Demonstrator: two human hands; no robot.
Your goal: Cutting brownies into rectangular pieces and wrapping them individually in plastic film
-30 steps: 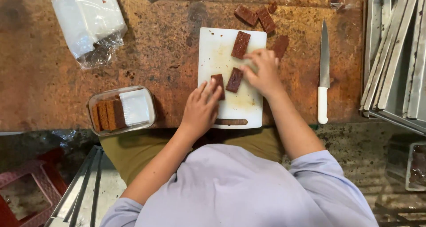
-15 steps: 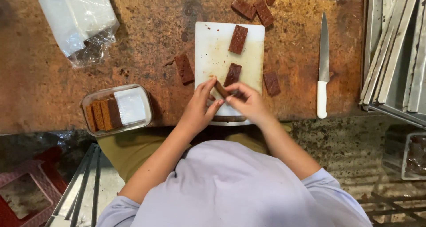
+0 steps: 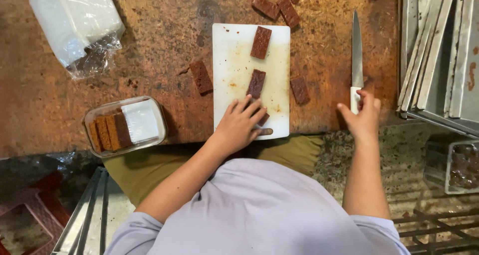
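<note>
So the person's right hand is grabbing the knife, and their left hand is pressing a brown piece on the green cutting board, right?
Nearly. The head view shows the cutting board is white, not green. The rest holds: the right hand is at the handle of the knife, and the left hand presses a brown piece on it.

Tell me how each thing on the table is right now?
Left hand: flat on a brown slice at the board's near edge.
Right hand: fingers on the knife's handle.
Knife: lying flat, blade pointing away.
Cutting board: smeared, holding brown slices.
Clear tray: open, part filled with slices.
Plastic bag: crumpled, lying flat.
</note>
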